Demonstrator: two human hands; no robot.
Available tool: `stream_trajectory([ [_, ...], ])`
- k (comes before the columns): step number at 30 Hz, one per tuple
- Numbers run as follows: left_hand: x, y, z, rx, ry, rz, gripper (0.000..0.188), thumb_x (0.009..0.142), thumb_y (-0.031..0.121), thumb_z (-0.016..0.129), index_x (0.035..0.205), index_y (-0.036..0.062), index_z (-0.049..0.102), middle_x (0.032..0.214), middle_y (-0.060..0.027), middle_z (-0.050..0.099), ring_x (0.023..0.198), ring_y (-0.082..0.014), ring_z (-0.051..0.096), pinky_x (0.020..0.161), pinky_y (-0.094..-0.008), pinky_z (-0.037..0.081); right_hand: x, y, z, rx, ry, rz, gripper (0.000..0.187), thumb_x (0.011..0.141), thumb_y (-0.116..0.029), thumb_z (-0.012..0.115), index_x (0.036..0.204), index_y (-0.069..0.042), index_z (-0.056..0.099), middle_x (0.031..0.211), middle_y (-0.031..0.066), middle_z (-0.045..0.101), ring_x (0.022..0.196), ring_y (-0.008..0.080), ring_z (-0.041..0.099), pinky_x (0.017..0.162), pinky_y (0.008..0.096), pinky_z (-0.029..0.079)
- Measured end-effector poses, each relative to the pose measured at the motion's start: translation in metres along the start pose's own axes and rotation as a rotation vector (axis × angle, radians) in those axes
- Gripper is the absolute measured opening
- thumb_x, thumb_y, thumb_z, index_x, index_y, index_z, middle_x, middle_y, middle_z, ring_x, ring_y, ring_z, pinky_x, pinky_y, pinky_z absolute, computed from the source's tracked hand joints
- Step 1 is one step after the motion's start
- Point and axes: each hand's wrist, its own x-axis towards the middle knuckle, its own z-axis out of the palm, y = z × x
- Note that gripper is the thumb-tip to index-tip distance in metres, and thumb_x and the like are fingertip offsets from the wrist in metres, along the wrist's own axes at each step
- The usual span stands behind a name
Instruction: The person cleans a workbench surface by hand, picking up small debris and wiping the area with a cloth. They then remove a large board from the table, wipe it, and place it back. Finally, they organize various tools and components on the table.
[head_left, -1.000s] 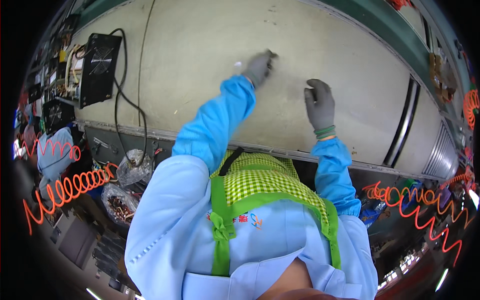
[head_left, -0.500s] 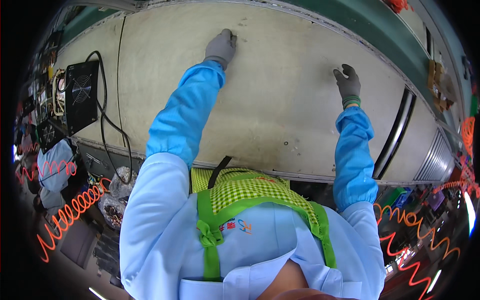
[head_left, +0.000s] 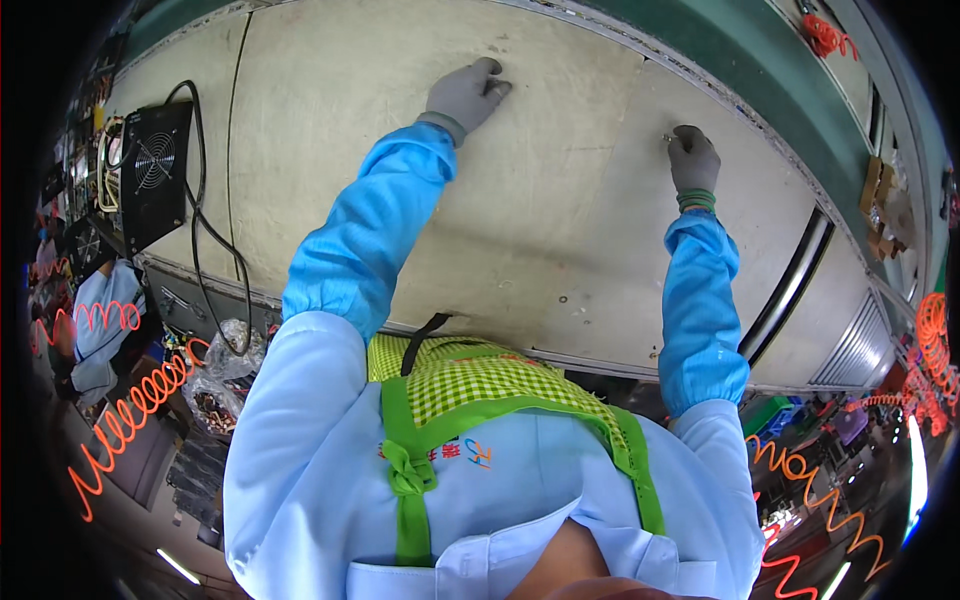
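A small metal piece (head_left: 668, 138) appears pinched at the fingertips of the gloved right hand (head_left: 694, 162), jutting leftward, with the left hand (head_left: 464, 98) well apart; its long axis is too small to be made out. Whether anything is gripped by the left hand's curled fingers cannot be told. The pale bench (head_left: 540, 200) is flanked by a black fan unit (head_left: 155, 170), far left, and a metal strip (head_left: 790, 288), right.
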Motion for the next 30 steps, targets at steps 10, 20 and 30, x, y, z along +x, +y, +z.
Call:
stream_trajectory([
  [10, 0.014, -0.001, 0.006, 0.425, -0.132, 0.065, 0.03, 0.092, 0.037, 0.048, 0.099, 0.0083, 0.053, 0.085, -0.0179, 0.065, 0.082, -0.0354, 0.063, 0.07, -0.0462, 0.048, 0.004, -0.009, 0.009, 0.007, -0.061, 0.048, 0.028, 0.078, -0.026, 0.062, 0.099, -0.008, 0.067, 0.095, 0.0171, 0.065, 0.087, 0.0327, 0.063, 0.08, 0.0412, 0.05],
  [20, -0.057, -0.005, -0.012, -1.803, -0.521, -0.523, 0.019, 0.092, 0.021, 0.048, 0.094, 0.0042, 0.057, 0.079, -0.0026, 0.058, 0.069, -0.0154, 0.056, 0.055, -0.0211, 0.042, 0.017, -0.045, 0.013, -0.513, -0.295, 0.09, 0.029, 0.077, -0.023, 0.056, 0.102, -0.008, 0.061, 0.104, 0.0208, 0.062, 0.098, 0.0381, 0.061, 0.084, 0.0445, 0.049],
  [30, -0.092, 0.047, 0.053, -1.536, -0.268, -0.909, 0.018, 0.09, 0.022, 0.056, 0.09, 0.0051, 0.061, 0.084, -0.0071, 0.059, 0.078, -0.0189, 0.057, 0.07, -0.03, 0.052, 0.016, -0.025, 0.016, -0.443, -0.244, 0.163, 0.033, 0.075, -0.028, 0.06, 0.1, -0.007, 0.063, 0.106, 0.02, 0.064, 0.102, 0.0354, 0.06, 0.086, 0.0417, 0.049],
])
